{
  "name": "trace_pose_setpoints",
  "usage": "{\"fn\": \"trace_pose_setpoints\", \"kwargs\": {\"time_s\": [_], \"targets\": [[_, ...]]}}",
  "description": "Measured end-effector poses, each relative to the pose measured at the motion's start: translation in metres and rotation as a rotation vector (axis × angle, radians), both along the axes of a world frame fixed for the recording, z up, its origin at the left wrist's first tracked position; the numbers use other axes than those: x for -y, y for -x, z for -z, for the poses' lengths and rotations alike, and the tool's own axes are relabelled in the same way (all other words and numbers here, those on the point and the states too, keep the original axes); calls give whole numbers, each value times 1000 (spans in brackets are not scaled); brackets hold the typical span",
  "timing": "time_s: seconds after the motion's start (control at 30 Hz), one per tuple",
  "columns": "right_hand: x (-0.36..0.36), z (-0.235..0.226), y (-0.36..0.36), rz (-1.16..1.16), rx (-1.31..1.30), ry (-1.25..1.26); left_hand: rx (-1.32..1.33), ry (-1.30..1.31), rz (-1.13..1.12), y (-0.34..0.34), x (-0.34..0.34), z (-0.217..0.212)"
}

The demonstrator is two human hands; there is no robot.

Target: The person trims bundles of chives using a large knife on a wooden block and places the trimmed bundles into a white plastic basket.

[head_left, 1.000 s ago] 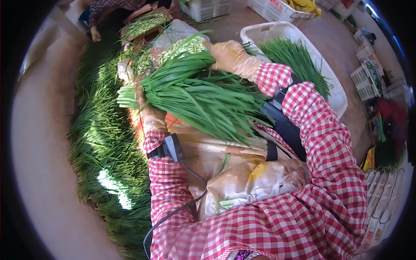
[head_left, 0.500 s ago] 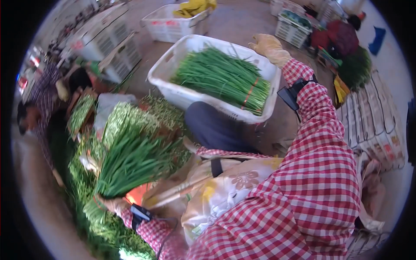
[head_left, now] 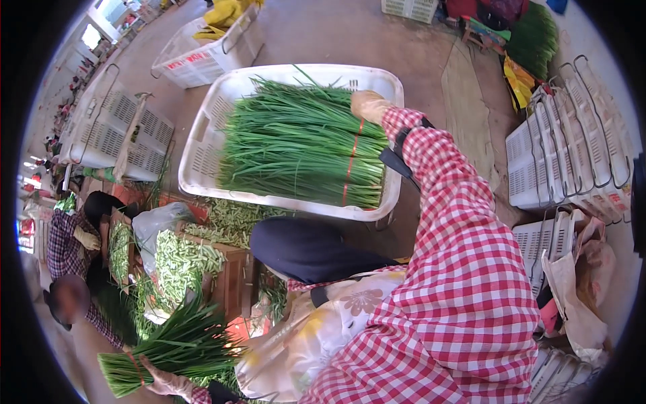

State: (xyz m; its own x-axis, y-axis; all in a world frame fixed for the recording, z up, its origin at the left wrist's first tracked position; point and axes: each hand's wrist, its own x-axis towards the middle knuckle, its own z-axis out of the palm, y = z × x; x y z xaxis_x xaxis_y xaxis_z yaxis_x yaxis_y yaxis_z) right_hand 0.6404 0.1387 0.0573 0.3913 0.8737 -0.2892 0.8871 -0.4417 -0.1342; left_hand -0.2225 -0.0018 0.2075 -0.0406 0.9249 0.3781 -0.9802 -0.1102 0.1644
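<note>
My left hand (head_left: 166, 382), gloved, is closed around a bunch of garlic chives (head_left: 185, 340) at lower left. A red band circles it near the pale cut ends, while the green leaves fan to the right. In front of me stands a white plastic crate (head_left: 276, 203) with banded garlic chives (head_left: 289, 145) lying across it, pale ends to the right. My right hand (head_left: 370, 106), in a tan glove, touches the far right end of these chives beside their red band (head_left: 352, 161). Its fingertips are hidden among the stems.
Pale cut stems (head_left: 182, 266) are heaped by a wooden stool at left, near a plastic bag (head_left: 160, 225). A co-worker (head_left: 67, 249) sits beyond. White crates (head_left: 124, 128) stand at far left, another with yellow cloth (head_left: 214, 55) behind, and stacked crates (head_left: 565, 151) at right.
My view has shifted. My right hand has moved from the crate's far rim onto the chives inside. The left hand, still holding its bunch, appears lower, and the bunch lies more level.
</note>
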Motion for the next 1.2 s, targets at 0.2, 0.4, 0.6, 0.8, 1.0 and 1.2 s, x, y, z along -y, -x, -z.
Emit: {"fn": "trace_pose_setpoints", "kwargs": {"time_s": [0.2, 0.4, 0.6, 0.8, 1.0, 1.2], "targets": [[-8, 21, -2, 138, -132, 125, -290, 77, 171, -65, -78, -91], [-17, 51, 2, 335, -307, 188, -1954, -122, -1195, -170, -175, -129], [-3, 53, 22, 347, -265, -54, -2145, -742, -1056, -342, -269, -142], [9, 69, 48, 307, -42, -9, -1800, -1738, -752, -565, -330, -45], [1, 76, 47, 231, -349, 133, -1667, -1856, -144, -737, -309, 97], [-36, 86, 71, -38, 56, 595, -2147, -1536, 99, -803, -265, 232]]}}
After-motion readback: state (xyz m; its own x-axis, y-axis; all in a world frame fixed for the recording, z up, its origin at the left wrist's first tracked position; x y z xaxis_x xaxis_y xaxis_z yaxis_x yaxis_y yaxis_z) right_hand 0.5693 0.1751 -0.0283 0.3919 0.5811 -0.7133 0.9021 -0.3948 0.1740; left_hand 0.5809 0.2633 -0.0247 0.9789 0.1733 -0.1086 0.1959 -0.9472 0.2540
